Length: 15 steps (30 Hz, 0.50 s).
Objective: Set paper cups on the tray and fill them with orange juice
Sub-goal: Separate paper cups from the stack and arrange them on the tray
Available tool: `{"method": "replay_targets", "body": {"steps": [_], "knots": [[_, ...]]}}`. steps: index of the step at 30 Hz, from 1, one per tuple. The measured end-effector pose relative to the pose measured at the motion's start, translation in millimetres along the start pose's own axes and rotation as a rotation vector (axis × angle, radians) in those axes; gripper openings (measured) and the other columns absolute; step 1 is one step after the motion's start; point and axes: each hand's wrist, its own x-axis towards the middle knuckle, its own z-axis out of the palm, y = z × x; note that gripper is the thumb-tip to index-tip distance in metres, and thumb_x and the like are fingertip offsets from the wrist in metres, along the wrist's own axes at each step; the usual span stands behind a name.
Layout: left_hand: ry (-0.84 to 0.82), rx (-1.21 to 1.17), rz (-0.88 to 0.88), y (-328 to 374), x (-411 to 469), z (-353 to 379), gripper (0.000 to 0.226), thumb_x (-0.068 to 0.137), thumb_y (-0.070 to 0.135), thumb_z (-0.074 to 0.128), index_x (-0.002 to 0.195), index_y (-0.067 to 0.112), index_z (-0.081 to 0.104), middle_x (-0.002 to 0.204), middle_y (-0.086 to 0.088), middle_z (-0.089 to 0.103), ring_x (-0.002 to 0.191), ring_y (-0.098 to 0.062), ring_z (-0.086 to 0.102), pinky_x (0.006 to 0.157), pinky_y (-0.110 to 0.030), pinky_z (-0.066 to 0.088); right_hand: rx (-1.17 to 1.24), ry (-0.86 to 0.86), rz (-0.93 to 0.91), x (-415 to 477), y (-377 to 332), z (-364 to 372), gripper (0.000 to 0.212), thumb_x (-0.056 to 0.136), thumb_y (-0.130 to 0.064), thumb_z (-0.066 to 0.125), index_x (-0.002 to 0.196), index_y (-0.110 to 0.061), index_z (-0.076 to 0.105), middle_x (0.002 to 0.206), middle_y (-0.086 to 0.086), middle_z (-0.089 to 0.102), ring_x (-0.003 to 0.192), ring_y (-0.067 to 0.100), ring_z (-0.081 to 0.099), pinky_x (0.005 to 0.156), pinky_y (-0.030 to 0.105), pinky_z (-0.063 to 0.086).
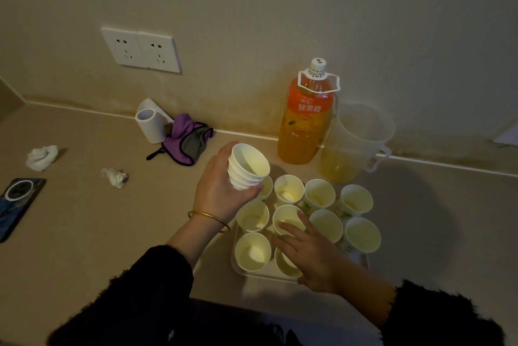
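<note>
Cup being placed: a white paper cup (pixel 286 265) stands in the tray's front row, under our right hand (pixel 311 253).
Right hand: the fingers lie straight and spread over this cup, not clenched; we cannot tell whether the thumb pinches its rim.
Tray: the pale rectangular plastic tray (pixel 262 275) carries about ten other open paper cups (pixel 253 251) in rows, touching or almost touching.
Stack: our left hand (pixel 218 191) grasps a nested stack of white paper cups (pixel 248 167), tilted, above the tray's back left corner.
Step, we judge: setting out cups; pouring is not begun.
Advice: we should seat the cup flat in the front gap, lift the hand straight up so that no neighbour tips, and keep the stack away from the back row.
Juice: the capped plastic bottle of orange juice (pixel 305 118) stands just behind the tray, against the wall.
Jug: a clear plastic jug (pixel 358 138) with a little yellow liquid stands behind the tray, touching the bottle.
</note>
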Motion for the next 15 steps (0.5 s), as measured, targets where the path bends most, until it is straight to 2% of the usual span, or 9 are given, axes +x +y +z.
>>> {"method": "replay_targets", "body": {"steps": [6,15], "knots": [[-0.009,0.010,0.000,1.7,-0.7,0.3,0.087,0.054,0.055,0.069,0.130,0.021,0.044,0.119,0.001,0.056,0.111,-0.019,0.052,0.090,-0.036,0.048,0.036,-0.044,0.011,0.1,1.3,2.0,0.119,0.039,-0.064,0.081,0.139,-0.013,0.040,0.132,0.000,0.058,0.131,0.025,0.046,0.108,0.055,0.015],[-0.018,0.012,0.000,3.7,-1.4,1.1,0.088,0.053,0.055,0.068,0.130,0.021,0.043,0.120,0.002,0.055,0.111,-0.018,0.052,0.090,-0.035,0.047,0.065,-0.079,0.036,-0.9,-0.9,3.2,0.120,0.042,-0.069,0.077,0.142,-0.013,0.039,0.134,0.001,0.057,0.132,0.025,0.045,0.108,0.056,0.014]]}}
